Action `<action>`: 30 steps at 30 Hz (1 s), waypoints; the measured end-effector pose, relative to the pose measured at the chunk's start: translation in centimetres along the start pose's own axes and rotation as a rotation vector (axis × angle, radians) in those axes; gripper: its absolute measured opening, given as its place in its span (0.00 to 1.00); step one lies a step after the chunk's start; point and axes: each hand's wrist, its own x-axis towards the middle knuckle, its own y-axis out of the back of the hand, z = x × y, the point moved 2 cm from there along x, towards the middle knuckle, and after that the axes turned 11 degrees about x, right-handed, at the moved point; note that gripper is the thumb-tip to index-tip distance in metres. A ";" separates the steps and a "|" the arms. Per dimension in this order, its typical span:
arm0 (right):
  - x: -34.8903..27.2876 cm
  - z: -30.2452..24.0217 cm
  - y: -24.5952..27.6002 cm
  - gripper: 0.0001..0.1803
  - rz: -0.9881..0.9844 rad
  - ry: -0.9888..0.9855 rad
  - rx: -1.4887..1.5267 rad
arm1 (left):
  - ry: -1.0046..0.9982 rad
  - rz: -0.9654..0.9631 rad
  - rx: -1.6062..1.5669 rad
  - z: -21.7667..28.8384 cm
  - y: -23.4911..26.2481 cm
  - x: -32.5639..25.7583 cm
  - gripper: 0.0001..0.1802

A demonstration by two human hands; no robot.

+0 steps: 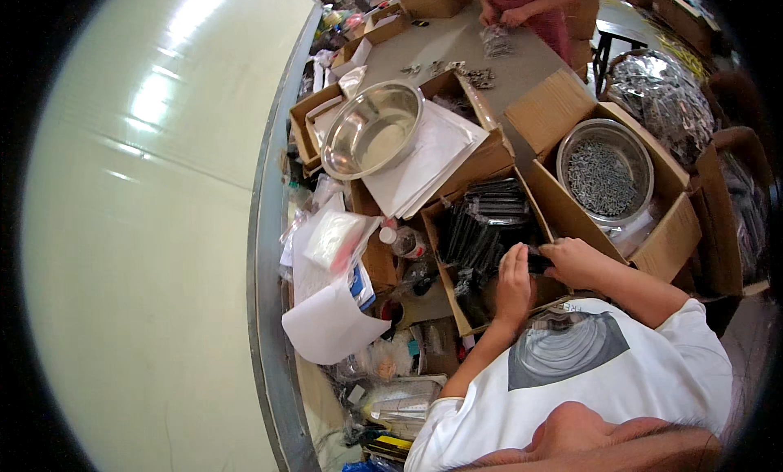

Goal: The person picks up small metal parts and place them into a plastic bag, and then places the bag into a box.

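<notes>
Pinching a small black packet (537, 261) with the right hand (575, 262), inside the near right part of an open cardboard box (448, 286), with the left hand (515, 288) held against the same packet, fingers nearly straight; impossible to tell there whether gripping or merely steadying. Judging by the black plastic-wrapped packets (489, 219) bunched in rows toward the far side of the box, probably partway along: a good many already in there, with at least the one between the hands not yet laid among them; no telling the number left. Around the box, a crowded worktop (457, 36): to the far left, a tilted steel basin (383, 130) on white sheets (444, 158); to the left, a capped bottle (406, 242); to the right, in another carton (563, 199), a steel bowl of small screws (603, 178). Farther off, a co-worker in a reddish top (551, 19), busy over a small clear packet (496, 41). Along the left, past a grey metal edge (259, 309), a broad pale glossy surface (147, 244), wall or floor uncertain.
</notes>
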 end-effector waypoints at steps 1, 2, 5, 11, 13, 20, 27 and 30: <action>0.1 0.2 -0.1 0.16 0.059 -0.030 0.046 | -0.076 -0.012 -0.027 0.7 0.0 0.0 0.31; 0.4 0.4 -0.3 0.17 0.117 -0.060 0.091 | -0.076 -0.020 -0.074 1.1 -0.5 -0.1 0.32; 0.5 0.1 0.3 0.21 0.111 -0.006 0.258 | -0.013 -0.018 -0.193 2.2 -0.9 0.2 0.33; 0.7 6.4 6.1 0.11 0.419 -0.217 0.252 | 0.357 -0.159 -0.562 0.0 1.4 0.8 0.27; 1.2 14.5 5.7 0.18 0.372 -0.397 -0.074 | 0.335 -0.150 -0.598 -0.4 0.9 0.4 0.27; 3.4 19.2 1.8 0.14 0.226 -0.394 -0.386 | 0.377 -0.189 -0.652 0.3 0.2 0.2 0.25; 2.9 22.5 3.2 0.05 0.714 -0.306 -0.013 | 0.339 -0.179 -0.645 -0.8 0.4 -0.5 0.28; 1.9 25.1 5.1 0.08 0.629 -0.544 1.483 | 0.412 -0.147 -0.711 -1.2 0.6 -0.9 0.25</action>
